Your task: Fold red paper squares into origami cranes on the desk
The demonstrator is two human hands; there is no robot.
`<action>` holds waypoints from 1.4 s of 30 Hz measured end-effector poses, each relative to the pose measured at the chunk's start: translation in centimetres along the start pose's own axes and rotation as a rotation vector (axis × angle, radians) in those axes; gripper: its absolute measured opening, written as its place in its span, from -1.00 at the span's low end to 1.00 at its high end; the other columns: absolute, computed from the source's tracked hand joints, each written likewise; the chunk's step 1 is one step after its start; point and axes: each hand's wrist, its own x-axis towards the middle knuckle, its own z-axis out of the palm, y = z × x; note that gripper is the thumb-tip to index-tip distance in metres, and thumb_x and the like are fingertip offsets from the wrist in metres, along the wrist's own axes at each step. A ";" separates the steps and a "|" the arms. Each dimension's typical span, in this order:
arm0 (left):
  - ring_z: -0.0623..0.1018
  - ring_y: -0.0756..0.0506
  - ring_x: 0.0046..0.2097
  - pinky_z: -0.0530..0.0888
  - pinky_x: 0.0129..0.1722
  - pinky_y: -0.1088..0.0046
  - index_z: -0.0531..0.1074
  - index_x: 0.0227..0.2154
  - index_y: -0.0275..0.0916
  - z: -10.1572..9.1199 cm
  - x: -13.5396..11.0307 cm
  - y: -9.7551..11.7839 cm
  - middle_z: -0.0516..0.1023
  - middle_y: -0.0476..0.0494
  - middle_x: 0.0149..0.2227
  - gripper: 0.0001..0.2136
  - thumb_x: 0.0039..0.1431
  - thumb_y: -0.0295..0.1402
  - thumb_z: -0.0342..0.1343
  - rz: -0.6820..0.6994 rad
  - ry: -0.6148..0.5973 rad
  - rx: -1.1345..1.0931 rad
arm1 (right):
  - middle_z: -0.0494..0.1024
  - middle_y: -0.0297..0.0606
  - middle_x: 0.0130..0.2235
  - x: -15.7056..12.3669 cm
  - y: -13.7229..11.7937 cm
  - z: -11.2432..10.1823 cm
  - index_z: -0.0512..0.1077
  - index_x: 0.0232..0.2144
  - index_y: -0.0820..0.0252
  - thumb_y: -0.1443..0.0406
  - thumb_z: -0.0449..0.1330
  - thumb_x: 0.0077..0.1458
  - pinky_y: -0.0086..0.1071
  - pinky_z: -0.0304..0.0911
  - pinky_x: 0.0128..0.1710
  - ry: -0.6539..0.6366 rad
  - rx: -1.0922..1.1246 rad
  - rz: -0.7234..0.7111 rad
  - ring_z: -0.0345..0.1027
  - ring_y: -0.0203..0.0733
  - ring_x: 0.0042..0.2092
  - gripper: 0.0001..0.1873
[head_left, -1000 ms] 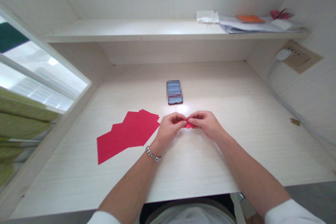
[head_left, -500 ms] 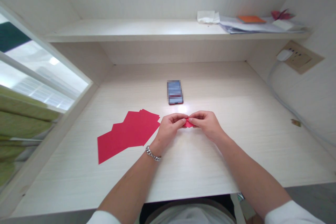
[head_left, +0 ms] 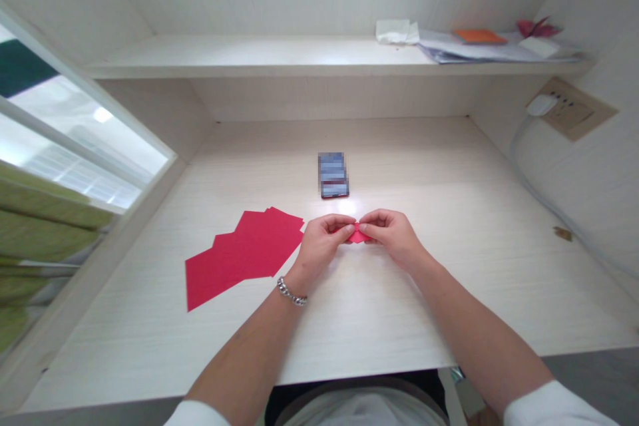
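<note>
Between my two hands is a small folded piece of red paper (head_left: 358,234), low over the desk. My left hand (head_left: 324,239) pinches its left side between thumb and fingers. On the other side, my right hand (head_left: 392,233) grips the paper's right side the same way. Fingertips cover much of the paper, so its full folded shape is hidden. Left of my left hand, several red paper sheets (head_left: 249,246) lie fanned out and overlapping, their right corner close to the hand.
A phone (head_left: 333,175) lies flat on the desk (head_left: 409,319) beyond my hands. On the shelf (head_left: 239,53) are a white tissue (head_left: 397,32), papers, an orange pad (head_left: 480,36) and a red folded paper (head_left: 538,28). A cable (head_left: 544,200) runs down the right wall from a socket (head_left: 574,108).
My fingertips have shifted slightly apart at the top, and a little more of the red paper shows between them. The sheets and phone have stayed put.
</note>
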 end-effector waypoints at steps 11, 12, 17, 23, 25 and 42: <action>0.60 -0.08 -0.38 0.50 -0.37 0.46 0.52 -0.31 -0.34 0.4 -0.2 0.5 0.63 -0.19 -0.42 -0.70 -0.17 -0.37 0.37 -0.009 0.051 -0.012 | 0.53 -0.33 -0.48 0.2 0.1 -0.1 0.44 -0.44 0.20 0.22 0.41 -0.24 -0.35 0.34 -0.39 -0.021 -0.051 -0.104 0.43 -0.23 -0.44 -0.71; 0.60 -0.08 -0.39 0.51 -0.37 0.46 0.52 -0.30 -0.34 0.4 -0.3 0.5 0.63 -0.19 -0.42 -0.69 -0.17 -0.38 0.37 -0.009 0.050 -0.013 | 0.52 -0.33 -0.48 0.2 0.1 -0.1 0.43 -0.43 0.19 0.22 0.40 -0.23 -0.36 0.34 -0.39 -0.021 -0.061 -0.117 0.43 -0.23 -0.43 -0.71; 0.60 -0.08 -0.41 0.51 -0.38 0.45 0.50 -0.26 -0.34 0.5 -0.5 0.5 0.63 -0.19 -0.45 -0.68 -0.13 -0.36 0.35 0.011 0.034 0.017 | 0.54 -0.30 -0.41 0.2 0.5 -0.1 0.42 -0.30 0.18 0.21 0.35 -0.13 -0.34 0.35 -0.35 -0.091 -0.134 -0.148 0.45 -0.21 -0.38 -0.69; 0.62 -0.12 -0.33 0.54 -0.28 0.36 0.52 -0.20 -0.35 0.2 -0.3 0.4 0.64 -0.23 -0.36 -0.65 -0.09 -0.33 0.33 -0.060 -0.034 -0.056 | 0.52 -0.32 -0.44 0.5 0.3 -0.7 0.40 -0.38 0.18 0.19 0.41 -0.24 -0.35 0.35 -0.38 -0.054 -0.103 -0.143 0.43 -0.22 -0.41 -0.64; 0.62 -0.11 -0.31 0.55 -0.24 0.33 0.52 -0.18 -0.33 0.2 -0.2 0.3 0.63 -0.21 -0.33 -0.67 -0.02 -0.31 0.29 -0.067 -0.032 -0.079 | 0.50 -0.34 -0.46 0.6 0.1 -0.8 0.39 -0.40 0.18 0.20 0.42 -0.26 -0.37 0.33 -0.40 -0.034 -0.092 -0.143 0.41 -0.24 -0.43 -0.63; 0.60 -0.08 -0.42 0.50 -0.37 0.45 0.50 -0.27 -0.32 0.1 -0.2 0.8 0.62 -0.15 -0.47 -0.66 -0.17 -0.37 0.38 -0.002 0.076 0.026 | 0.58 -0.28 -0.41 0.1 -0.6 -1.1 0.42 -0.16 0.19 0.18 0.31 -0.06 -0.31 0.37 -0.31 -0.103 -0.041 -0.027 0.48 -0.20 -0.37 -0.61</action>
